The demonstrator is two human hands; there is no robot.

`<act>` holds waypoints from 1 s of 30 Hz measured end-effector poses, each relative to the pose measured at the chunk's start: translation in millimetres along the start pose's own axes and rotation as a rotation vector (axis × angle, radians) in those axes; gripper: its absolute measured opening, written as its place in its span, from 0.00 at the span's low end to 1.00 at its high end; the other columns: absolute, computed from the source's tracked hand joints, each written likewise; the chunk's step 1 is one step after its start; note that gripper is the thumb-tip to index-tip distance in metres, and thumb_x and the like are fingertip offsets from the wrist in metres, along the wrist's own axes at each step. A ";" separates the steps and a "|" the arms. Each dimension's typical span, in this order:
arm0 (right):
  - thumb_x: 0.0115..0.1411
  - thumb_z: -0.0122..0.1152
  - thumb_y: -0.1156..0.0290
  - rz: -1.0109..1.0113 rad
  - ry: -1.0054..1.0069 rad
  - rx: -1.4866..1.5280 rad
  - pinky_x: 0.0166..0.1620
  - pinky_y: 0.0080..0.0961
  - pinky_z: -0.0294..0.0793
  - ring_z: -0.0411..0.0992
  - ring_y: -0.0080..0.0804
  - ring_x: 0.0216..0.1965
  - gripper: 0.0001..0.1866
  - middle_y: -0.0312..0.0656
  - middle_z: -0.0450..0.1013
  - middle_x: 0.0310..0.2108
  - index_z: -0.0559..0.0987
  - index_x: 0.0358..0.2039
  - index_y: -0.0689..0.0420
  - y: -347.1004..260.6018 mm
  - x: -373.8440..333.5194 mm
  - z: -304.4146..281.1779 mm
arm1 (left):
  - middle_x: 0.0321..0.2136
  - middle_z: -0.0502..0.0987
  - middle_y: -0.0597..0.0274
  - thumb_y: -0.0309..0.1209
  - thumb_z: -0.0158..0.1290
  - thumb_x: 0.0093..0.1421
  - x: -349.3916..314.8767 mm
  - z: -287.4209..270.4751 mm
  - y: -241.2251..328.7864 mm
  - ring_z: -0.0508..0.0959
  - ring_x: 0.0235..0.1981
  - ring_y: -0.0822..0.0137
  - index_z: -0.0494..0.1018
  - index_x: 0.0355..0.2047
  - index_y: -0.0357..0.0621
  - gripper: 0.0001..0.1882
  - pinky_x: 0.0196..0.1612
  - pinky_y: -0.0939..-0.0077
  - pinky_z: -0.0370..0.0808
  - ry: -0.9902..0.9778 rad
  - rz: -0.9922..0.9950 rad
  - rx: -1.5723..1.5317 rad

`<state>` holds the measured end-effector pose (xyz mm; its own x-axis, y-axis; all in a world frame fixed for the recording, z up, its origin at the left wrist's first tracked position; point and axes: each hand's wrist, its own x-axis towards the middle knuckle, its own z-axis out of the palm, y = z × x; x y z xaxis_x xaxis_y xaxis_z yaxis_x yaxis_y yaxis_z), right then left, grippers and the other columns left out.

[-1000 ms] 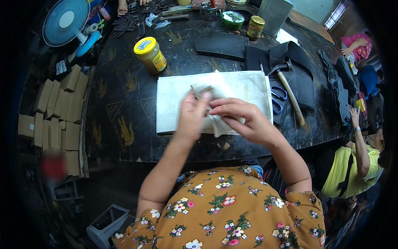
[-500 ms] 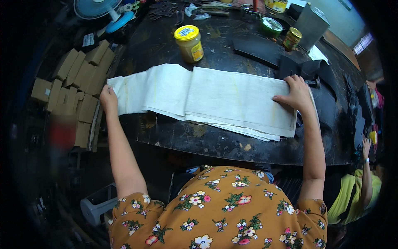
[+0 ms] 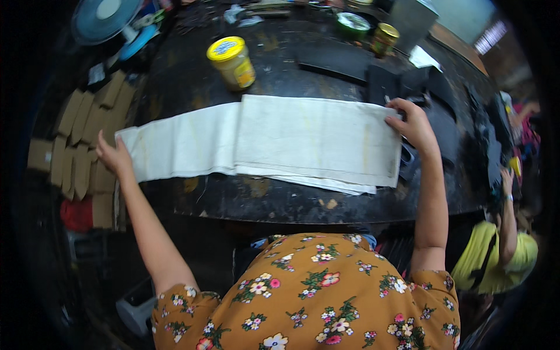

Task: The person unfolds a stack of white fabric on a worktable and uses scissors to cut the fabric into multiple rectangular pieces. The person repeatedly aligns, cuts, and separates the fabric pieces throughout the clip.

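A long white cloth (image 3: 315, 140), folded in layers, lies across the dark worktable (image 3: 280, 204). Its right part is a wide stack of layers, and a narrower length runs out to the left. My left hand (image 3: 115, 158) is beside the left end of the cloth, thumb and fingers apart; the thumb is close to the edge. At the upper right corner, my right hand (image 3: 413, 125) pinches the cloth between thumb and fingers. Behind the cloth stands a jar (image 3: 232, 64) with a yellow lid.
Cardboard boxes (image 3: 76, 134) are stacked left of the table, below a blue fan (image 3: 105, 17). Black sheet material (image 3: 332, 63) and dark pieces lie behind and right of the cloth. A gold tin (image 3: 385, 38) stands farther back. Another person in yellow (image 3: 496, 256) is at the right.
My left hand has gone from gripping the cloth's left end to spread fingers. The cloth's bulge on the left is flatter. The whole view has shifted, with the jar now farther left.
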<state>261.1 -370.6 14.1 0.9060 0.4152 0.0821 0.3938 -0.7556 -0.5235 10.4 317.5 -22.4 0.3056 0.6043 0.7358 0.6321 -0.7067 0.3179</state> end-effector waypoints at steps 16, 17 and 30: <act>0.65 0.64 0.74 -0.269 -0.413 1.050 0.54 0.28 0.79 0.78 0.29 0.50 0.21 0.43 0.79 0.49 0.74 0.59 0.60 -86.0 -11.9 6.7 | 0.49 0.76 0.54 0.29 0.66 0.58 -202.9 -93.0 413.9 0.77 0.50 0.68 0.61 0.67 0.42 0.40 0.52 0.72 0.77 -1.215 0.093 -1.465; 0.66 0.63 0.75 -0.260 -0.318 1.051 0.55 0.29 0.78 0.78 0.29 0.51 0.21 0.44 0.79 0.50 0.74 0.59 0.61 -85.4 -12.3 3.6 | 0.50 0.77 0.55 0.24 0.63 0.58 -193.6 -89.7 406.3 0.78 0.49 0.68 0.65 0.64 0.41 0.33 0.50 0.72 0.78 -1.156 0.087 -1.518; 0.45 0.79 0.58 -0.006 0.107 -0.224 0.53 0.41 0.73 0.72 0.49 0.49 0.36 0.50 0.73 0.44 0.79 0.55 0.57 -20.1 -13.5 29.7 | 0.49 0.82 0.50 0.20 0.59 0.58 16.3 4.1 55.7 0.82 0.49 0.56 0.73 0.59 0.43 0.27 0.53 0.65 0.77 -0.621 0.289 -0.428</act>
<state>236.3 -346.0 -1.7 0.9100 0.3732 0.1807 0.4133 -0.8515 -0.3228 53.5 289.5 4.9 0.8347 0.3810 0.3976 0.1780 -0.8700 0.4598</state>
